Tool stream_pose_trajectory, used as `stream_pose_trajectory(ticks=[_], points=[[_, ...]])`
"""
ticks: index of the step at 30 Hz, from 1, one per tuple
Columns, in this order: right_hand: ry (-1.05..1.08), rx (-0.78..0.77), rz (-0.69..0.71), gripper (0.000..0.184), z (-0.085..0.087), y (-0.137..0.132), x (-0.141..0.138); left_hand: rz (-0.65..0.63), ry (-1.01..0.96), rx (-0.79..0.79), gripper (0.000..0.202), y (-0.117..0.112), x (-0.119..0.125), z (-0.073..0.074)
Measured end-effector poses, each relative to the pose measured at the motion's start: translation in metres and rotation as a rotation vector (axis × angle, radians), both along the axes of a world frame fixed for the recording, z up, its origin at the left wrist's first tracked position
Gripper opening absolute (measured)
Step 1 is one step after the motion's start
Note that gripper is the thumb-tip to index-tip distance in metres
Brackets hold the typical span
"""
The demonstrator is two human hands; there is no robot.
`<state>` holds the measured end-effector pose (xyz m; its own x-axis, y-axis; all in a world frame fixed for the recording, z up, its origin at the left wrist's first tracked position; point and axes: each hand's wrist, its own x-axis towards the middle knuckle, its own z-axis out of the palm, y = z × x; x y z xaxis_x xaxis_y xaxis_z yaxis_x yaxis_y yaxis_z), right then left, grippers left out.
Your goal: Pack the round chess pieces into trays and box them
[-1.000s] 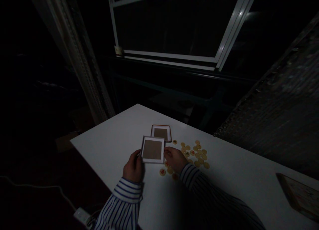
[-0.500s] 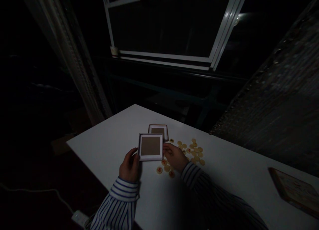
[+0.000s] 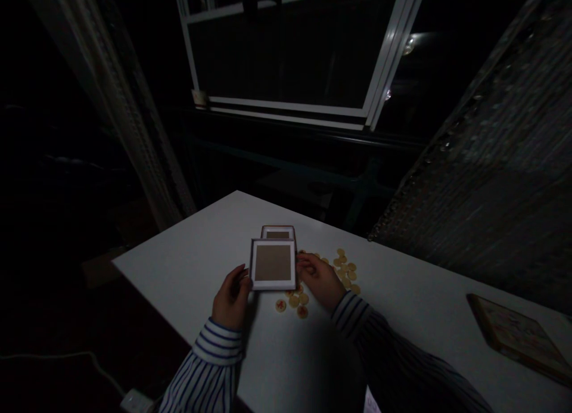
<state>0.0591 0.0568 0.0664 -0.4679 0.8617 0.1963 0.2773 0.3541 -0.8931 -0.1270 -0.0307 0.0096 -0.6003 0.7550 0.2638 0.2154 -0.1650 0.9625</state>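
Note:
I hold a shallow square box part (image 3: 273, 264) with a white rim and a brown inside between both hands, above a white table (image 3: 415, 317). My left hand (image 3: 231, 298) grips its left edge with fingers curled. My right hand (image 3: 318, 277) pinches its right edge. A second square box part (image 3: 277, 231) lies on the table just behind the first. Several round yellow game discs (image 3: 344, 269) with red marks lie scattered to the right and below the held part.
A wooden board (image 3: 518, 337) lies at the table's right edge. A white-framed window (image 3: 286, 106) stands behind the table, a curtain (image 3: 129, 121) to the left. A cable and plug (image 3: 129, 398) lie on the dark floor at lower left.
The held box part has shifted slightly left and closer over the second part, now covering more of it. Both hands stayed on its edges.

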Motion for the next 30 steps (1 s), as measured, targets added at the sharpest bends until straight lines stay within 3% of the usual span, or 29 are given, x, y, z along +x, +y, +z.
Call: stream_pose_trajectory(ticks=[7,24,30], points=[[0.018,-0.063,0.006,0.031,0.014,-0.009,0.014,-0.071,-0.037,-0.016,0.046,0.001,0.010,0.011],[0.056,0.022,-0.126,0.031,0.022,-0.020,0.056,-0.293,-0.176,-0.014,0.050,0.009,0.044,0.028],[0.060,0.015,-0.159,0.031,0.024,-0.026,0.072,-0.341,-0.178,-0.031,0.055,0.013,0.056,0.027]])
